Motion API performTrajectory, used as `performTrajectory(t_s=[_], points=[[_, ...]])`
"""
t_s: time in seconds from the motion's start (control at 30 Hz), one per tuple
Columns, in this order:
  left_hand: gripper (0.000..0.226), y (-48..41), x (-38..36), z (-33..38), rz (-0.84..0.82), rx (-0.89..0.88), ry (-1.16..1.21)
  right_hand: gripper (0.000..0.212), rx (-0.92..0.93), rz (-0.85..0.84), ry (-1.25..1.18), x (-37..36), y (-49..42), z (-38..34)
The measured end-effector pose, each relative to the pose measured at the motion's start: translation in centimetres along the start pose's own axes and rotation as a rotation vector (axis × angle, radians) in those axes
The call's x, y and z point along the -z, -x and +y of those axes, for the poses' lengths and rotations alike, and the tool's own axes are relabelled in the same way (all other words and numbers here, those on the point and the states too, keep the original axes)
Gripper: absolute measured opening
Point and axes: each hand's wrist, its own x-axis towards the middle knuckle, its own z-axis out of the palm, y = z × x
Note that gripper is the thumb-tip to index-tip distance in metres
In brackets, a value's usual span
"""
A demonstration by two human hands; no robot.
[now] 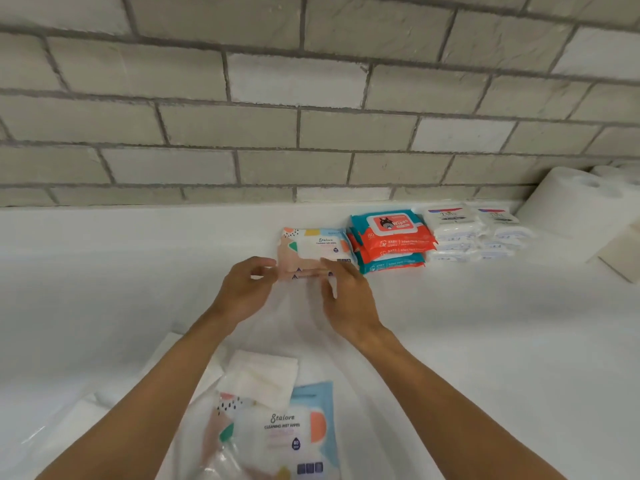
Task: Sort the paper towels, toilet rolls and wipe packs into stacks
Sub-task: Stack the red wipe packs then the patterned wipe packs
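Left hand [249, 289] sits at the near-left corner of the pastel Stalove wipe pack [315, 251], thumb and fingers curled. It's blurred, so can't tell if it pinches the pack. The pack lies flat on the white counter [104, 271]; more of the same may lie under it, unclear.

Nearer the person than this pack, a second Stalove pack [294, 434] is in a clear plastic bag [194, 427], not yet sorted.

Right hand [346, 296] has fingers over the pack's near-right edge, grip also unclear.

Just right of the pack is a red-teal baby wipes stack [391, 240], then white Dove packs [453, 230], then paper towel rolls [575, 199] furthest right.

Risks:
- Slick wrap, so the pack could skid askew on letting go.
- Right hand is close enough to nudge the baby wipes stack out of line.
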Motion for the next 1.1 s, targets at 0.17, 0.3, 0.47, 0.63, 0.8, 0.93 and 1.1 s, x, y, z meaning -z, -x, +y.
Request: performTrajectory(t_s=[0.17, 0.3, 0.47, 0.63, 0.8, 0.93, 1.1], points=[[0.012, 4.9, 0.5, 1.1, -0.105, -0.11, 0.03, 0.032, -0.068, -0.014, -0.133, 1.8, 4.8, -3.1], [0.011, 9.3, 1.3, 1.1, -0.203, -0.189, -0.047, 0.026, -0.047, -0.023, -0.21, 2.6, 8.7, -4.7], [0.011, 14.9, 3.8, -0.1, -0.375, -0.27, -0.185, 0.02, -0.018, -0.157, -0.287, 4.0, 13.3, -5.7], [0.013, 20.4, 6.3, -1.7, -0.52, -0.256, -0.374, 0.013, -0.024, -0.411, -0.362, 5.1, 17.1, -6.1], [0.043, 24.5, 7.4, -3.1, -0.615, -0.206, -0.641, 0.03, 0.084, -0.698, -0.285, 5.0, 21.0, -6.3], [0.085, 26.9, 6.1, -4.0, -0.759, -0.161, -0.842, 0.069, 0.194, -0.896, -0.161, 4.0, 23.8, -6.5], [0.094, 28.4, 4.1, -5.5, -0.651, -0.18, -0.911, 0.094, 0.263, -0.802, 0.034, 3.3, 25.9, -6.4]])
